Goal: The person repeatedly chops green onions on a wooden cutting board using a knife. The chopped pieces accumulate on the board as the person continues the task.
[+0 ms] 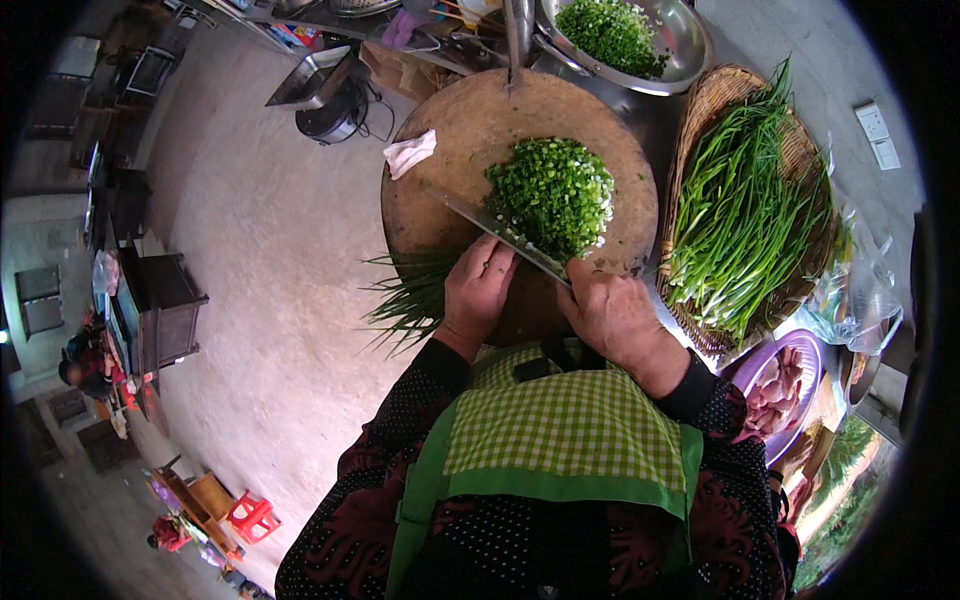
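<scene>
A round wooden chopping board (pixel 442 112) lies before me. My right hand (pixel 611 315) grips a kitchen knife (pixel 499 231), its blade slanting up and left across the board. Close against the blade, my left hand (pixel 480 285) holds down a bunch of green onions (pixel 416 296), whose long green tips stick out past the board's left edge. Beyond the blade sits a heap of chopped green onion (pixel 559 195), with bits along the steel. The knife's handle is hidden in my right hand. A crumpled pale cloth or paper (pixel 410 154) rests at the board's left rim.
Right of the board, a woven basket (pixel 724 94) holds whole green onions (pixel 739 217). A metal colander (pixel 686 45) with chopped greens stands behind. Raw meat (pixel 776 390) fills a purple basin (pixel 814 352) at my right elbow. A red stool (pixel 253 517) and people are farther left.
</scene>
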`<state>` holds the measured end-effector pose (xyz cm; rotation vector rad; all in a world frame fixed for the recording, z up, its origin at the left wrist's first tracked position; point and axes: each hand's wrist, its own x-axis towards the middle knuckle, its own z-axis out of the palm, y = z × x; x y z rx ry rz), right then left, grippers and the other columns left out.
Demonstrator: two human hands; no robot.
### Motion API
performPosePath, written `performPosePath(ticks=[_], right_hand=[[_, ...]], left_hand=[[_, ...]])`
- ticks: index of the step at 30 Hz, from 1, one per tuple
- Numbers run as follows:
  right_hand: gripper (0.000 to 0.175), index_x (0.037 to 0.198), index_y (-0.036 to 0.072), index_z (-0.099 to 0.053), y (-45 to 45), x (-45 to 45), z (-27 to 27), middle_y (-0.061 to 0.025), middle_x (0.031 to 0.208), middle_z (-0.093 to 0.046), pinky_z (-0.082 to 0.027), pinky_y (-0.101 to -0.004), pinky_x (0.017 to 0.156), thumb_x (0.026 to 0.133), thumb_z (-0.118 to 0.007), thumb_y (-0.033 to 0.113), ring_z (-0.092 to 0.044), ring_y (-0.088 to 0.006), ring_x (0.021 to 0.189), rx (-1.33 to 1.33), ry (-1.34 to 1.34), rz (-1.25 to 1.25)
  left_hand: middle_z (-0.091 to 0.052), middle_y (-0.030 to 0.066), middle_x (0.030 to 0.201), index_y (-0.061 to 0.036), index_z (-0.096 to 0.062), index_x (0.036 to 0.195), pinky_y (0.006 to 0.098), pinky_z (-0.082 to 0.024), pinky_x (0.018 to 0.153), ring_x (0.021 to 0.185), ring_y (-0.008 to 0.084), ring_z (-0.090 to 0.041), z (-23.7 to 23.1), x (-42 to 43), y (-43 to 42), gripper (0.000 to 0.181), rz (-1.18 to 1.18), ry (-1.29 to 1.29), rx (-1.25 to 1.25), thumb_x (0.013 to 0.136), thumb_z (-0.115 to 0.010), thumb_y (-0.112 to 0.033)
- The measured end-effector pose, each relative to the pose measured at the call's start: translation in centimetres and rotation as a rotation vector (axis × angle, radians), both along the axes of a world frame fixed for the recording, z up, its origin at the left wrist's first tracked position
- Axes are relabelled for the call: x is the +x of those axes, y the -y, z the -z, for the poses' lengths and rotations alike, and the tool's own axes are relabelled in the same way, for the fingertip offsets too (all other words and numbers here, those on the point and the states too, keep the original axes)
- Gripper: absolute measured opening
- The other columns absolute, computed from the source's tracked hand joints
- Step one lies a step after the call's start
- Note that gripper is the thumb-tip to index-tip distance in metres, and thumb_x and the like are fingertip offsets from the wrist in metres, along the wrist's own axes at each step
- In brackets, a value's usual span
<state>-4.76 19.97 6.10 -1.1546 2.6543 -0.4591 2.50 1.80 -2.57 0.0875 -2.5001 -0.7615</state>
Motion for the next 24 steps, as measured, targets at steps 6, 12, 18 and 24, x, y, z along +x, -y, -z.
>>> performPosePath(ticks=[6, 12, 18, 24], right_hand=[[0.013, 0.085, 0.010, -0.053, -0.4, 0.3, -0.3, -0.0115, 0.057, -0.062, -0.052, -0.0412, 0.046, 0.089, -0.058, 0.021, -0.065, -0.0290, 0.051, -0.021, -0.057, -0.024], [0.011, 0.083, 0.010, -0.055, -0.2, -0.9, 0.3, -0.0119, 0.056, -0.061, -0.051, -0.0425, 0.045, 0.088, -0.058, 0.020, -0.064, -0.0290, 0.050, 0.030, -0.030, -0.087], [0.019, 0.085, 0.007, -0.054, 2.6, -2.3, 2.0, -0.0211, 0.066, -0.063, -0.053, -0.0521, 0.057, 0.093, -0.052, 0.024, -0.065, -0.0407, 0.063, 0.083, 0.204, 0.017], [0.015, 0.087, 0.006, -0.056, 3.5, -2.4, 3.3, -0.0219, 0.068, -0.066, -0.055, -0.0500, 0.057, 0.091, -0.051, 0.019, -0.068, -0.0389, 0.063, -0.060, 0.172, 0.070]], left_hand=[[-0.065, 0.0121, 0.104, -0.0030, -0.068, 0.099, 0.0391, -0.054, 0.080, 0.093, 0.0321, -0.065, 0.1, 0.2, 0.5, 0.020, 0.066, -0.011, -0.053, 0.079, -0.071, -0.002], [-0.067, 0.0120, 0.102, -0.0019, -0.069, 0.095, 0.0389, -0.055, 0.079, 0.091, 0.0318, -0.066, 0.5, -0.1, 0.6, 0.019, 0.060, -0.078, -0.042, 0.076, -0.073, -0.001], [-0.066, 0.0115, 0.103, -0.0014, -0.069, 0.095, 0.0393, -0.056, 0.079, 0.093, 0.0315, -0.066, 0.9, -0.4, 0.7, 0.017, 0.049, -0.088, -0.065, 0.078, -0.071, -0.002], [-0.065, 0.0113, 0.103, -0.0018, -0.068, 0.095, 0.0414, -0.055, 0.081, 0.095, 0.0314, -0.065, 0.4, -0.3, 0.1, 0.016, 0.016, -0.097, -0.182, 0.079, -0.070, -0.004]])
